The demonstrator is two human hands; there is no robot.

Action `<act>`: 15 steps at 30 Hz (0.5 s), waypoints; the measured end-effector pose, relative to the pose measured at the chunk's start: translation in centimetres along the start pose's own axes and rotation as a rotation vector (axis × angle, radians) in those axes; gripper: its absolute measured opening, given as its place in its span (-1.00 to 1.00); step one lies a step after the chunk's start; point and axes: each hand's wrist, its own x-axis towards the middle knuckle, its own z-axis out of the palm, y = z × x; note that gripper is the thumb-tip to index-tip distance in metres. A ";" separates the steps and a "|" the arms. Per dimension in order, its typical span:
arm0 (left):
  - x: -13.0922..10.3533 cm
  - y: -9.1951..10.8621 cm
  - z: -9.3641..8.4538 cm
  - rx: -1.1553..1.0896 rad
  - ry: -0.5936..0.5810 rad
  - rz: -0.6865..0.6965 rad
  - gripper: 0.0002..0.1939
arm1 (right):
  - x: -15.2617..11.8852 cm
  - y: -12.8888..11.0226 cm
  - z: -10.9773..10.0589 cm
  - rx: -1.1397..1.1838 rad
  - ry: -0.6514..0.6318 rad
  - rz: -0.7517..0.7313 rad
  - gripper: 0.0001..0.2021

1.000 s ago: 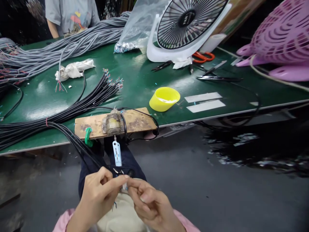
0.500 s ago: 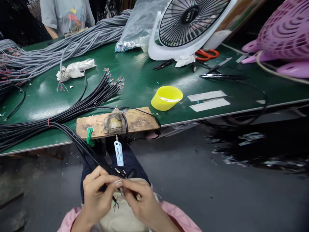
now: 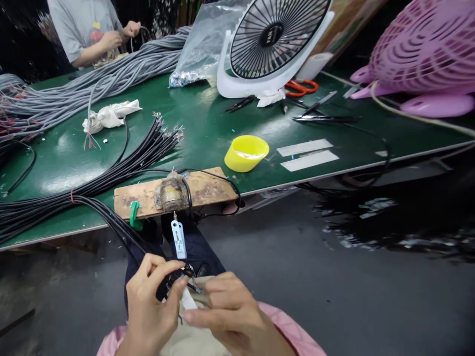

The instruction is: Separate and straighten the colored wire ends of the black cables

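Glossy green, the table (image 3: 208, 113) is crossed by rubbery black cables (image 3: 118, 223), their ends pinched below its edge by the left hand (image 3: 151, 300). Between both hands, one flat white strip (image 3: 188, 299) is met by the right hand (image 3: 237, 309), fingers bent, grip unclear; it could be skewed by uneven pulling.

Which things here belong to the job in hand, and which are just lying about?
Seemingly in the job:
- black cables reaching down to the left hand
- white strip between it and the right hand
- perhaps the similar paler strips on the table

Apparently just lying about:
- yellow cup
- orange-handled tool
- white fan
- pink fan
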 end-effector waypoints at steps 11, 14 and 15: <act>0.6 1.6 -1.8 -0.642 -0.531 -0.121 -0.80 | 2.8 0.0 -0.2 -0.794 0.161 -0.286 -0.69; -0.1 1.5 -2.1 -0.754 -0.564 -0.172 -0.79 | 2.5 0.2 -0.6 -0.811 0.324 -0.114 -0.75; -0.2 1.4 -2.0 -0.749 -0.537 -0.188 -0.81 | 2.4 0.1 -0.8 -0.738 0.387 -0.061 -0.76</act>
